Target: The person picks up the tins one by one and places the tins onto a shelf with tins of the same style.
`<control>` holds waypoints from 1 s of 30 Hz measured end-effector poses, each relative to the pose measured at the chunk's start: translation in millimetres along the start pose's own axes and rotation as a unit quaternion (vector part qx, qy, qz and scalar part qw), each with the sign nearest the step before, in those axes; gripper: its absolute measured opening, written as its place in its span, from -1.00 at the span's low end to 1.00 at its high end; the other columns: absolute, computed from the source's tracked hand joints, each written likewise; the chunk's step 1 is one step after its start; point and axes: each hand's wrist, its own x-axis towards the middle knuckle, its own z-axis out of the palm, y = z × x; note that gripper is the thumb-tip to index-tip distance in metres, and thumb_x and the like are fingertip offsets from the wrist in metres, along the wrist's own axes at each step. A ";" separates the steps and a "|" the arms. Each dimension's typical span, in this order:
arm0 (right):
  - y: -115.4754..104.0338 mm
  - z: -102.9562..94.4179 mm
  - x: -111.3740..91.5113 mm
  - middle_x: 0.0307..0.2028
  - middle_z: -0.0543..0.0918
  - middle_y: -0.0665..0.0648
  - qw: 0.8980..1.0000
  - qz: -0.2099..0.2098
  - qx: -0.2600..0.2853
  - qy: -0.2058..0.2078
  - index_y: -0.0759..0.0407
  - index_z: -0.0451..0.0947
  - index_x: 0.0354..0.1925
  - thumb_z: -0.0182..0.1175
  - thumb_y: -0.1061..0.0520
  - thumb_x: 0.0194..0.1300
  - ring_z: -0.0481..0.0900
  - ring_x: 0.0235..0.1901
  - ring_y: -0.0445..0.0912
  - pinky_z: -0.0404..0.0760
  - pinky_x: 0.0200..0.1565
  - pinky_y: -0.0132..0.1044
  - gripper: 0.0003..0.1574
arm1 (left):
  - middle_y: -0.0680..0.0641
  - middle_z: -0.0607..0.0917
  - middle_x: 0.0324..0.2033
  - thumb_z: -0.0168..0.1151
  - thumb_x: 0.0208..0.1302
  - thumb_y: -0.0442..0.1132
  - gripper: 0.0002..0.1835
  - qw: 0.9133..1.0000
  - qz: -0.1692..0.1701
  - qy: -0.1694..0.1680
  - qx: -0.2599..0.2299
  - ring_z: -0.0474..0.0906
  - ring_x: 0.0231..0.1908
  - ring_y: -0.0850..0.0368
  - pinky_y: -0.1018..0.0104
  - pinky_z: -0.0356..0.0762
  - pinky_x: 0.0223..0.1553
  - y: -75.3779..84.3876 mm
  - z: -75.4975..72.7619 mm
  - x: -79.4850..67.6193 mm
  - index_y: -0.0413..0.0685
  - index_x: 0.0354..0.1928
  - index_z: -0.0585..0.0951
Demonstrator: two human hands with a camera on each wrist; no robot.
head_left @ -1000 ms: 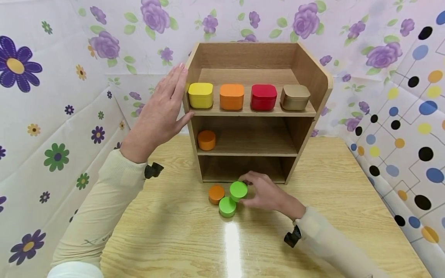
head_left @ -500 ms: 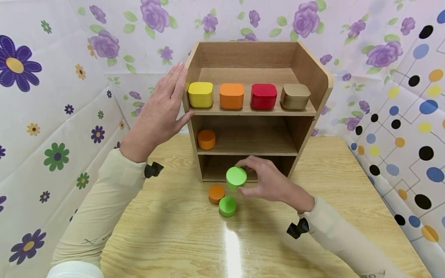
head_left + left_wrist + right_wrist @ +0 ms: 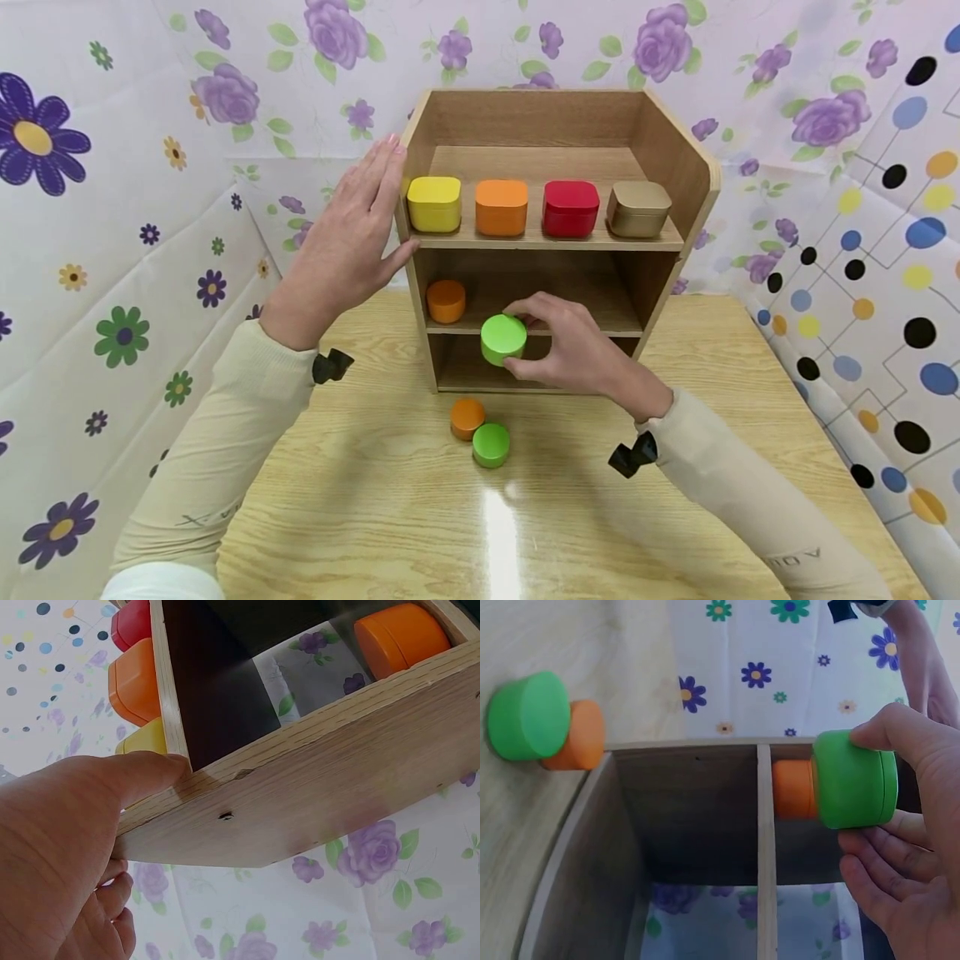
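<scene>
My right hand [image 3: 573, 346] pinches a round green lidded container [image 3: 503, 340] between thumb and fingers, held in front of the wooden shelf unit [image 3: 562, 92] near its middle board. In the right wrist view that green container [image 3: 851, 780] overlaps an orange round container [image 3: 793, 787] standing on the middle shelf. My left hand [image 3: 341, 225] rests against the unit's left side with fingers straight, its thumb [image 3: 154, 774] at the front edge. On the table before the unit, an orange round container [image 3: 467, 418] stands beside a second green one [image 3: 491, 445].
Along the top shelf stand yellow [image 3: 434, 205], orange [image 3: 501, 208], red [image 3: 571, 210] and bronze [image 3: 639, 210] rounded square boxes. The light wooden table [image 3: 360, 500] lies in front, with patterned cloth walls on the left, back and right.
My right hand has lifted the green container off the table and raised it to the height of the middle board. The left hand has stayed in place.
</scene>
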 end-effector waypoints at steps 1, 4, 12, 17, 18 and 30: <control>0.7 -0.6 2.5 -0.02 0.74 0.13 1.000 0.001 -0.001 0.003 0.26 0.63 0.14 0.62 0.09 0.06 0.73 -0.09 -0.06 0.80 0.03 -0.21 -0.30 | -0.29 -0.05 0.70 0.41 0.40 -0.17 0.10 1.000 0.000 -0.001 0.000 -0.11 0.70 -0.19 -0.15 -0.04 0.70 0.1 0.0 0.1 -0.29 0.69 -0.13; 3.4 -2.1 8.8 -0.03 0.74 0.13 1.000 0.010 -0.004 0.013 0.26 0.64 0.14 0.60 0.08 0.07 0.73 -0.11 -0.05 0.79 0.03 -0.19 -0.31 | -0.29 -0.05 0.70 0.41 0.40 -0.17 0.09 1.000 0.001 -0.001 0.000 -0.11 0.70 -0.19 -0.14 -0.04 0.70 0.3 0.2 0.5 -0.30 0.69 -0.13; 15.3 2.1 25.1 0.04 0.75 0.18 0.999 0.047 -0.008 0.024 0.26 0.65 0.16 0.57 0.04 0.12 0.73 -0.04 0.03 0.78 0.10 -0.13 -0.32 | -0.31 -0.04 0.69 0.42 0.39 -0.19 0.09 1.000 0.005 0.007 -0.002 -0.10 0.70 -0.21 -0.09 -0.08 0.72 -0.7 0.2 -1.0 -0.33 0.68 -0.12; 23.1 7.1 29.7 0.08 0.75 0.21 0.997 0.074 0.002 0.031 0.29 0.64 0.19 0.56 0.04 0.14 0.72 0.00 0.06 0.76 0.15 -0.09 -0.31 | -0.30 -0.04 0.70 0.42 0.39 -0.20 0.10 1.000 0.007 0.009 -0.003 -0.10 0.70 -0.21 -0.07 -0.10 0.72 -0.4 0.1 -0.7 -0.32 0.68 -0.12; 24.4 8.1 29.7 0.09 0.75 0.21 0.996 0.080 0.004 0.033 0.28 0.64 0.19 0.56 0.05 0.15 0.72 0.00 0.07 0.76 0.16 -0.08 -0.31 | -0.30 -0.04 0.69 0.41 0.39 -0.20 0.09 1.000 0.007 0.009 -0.005 -0.10 0.70 -0.21 -0.05 -0.11 0.72 -0.2 0.3 -0.6 -0.32 0.68 -0.12; 36.0 18.6 33.9 0.17 0.71 0.21 0.991 0.124 0.020 0.044 0.21 0.60 0.27 0.55 0.05 0.19 0.71 0.12 0.11 0.71 0.26 -0.01 -0.28 | -0.30 -0.04 0.70 0.41 0.39 -0.19 0.09 1.000 0.007 0.007 -0.005 -0.11 0.70 -0.20 -0.06 -0.11 0.72 -0.4 0.5 -0.5 -0.31 0.68 -0.12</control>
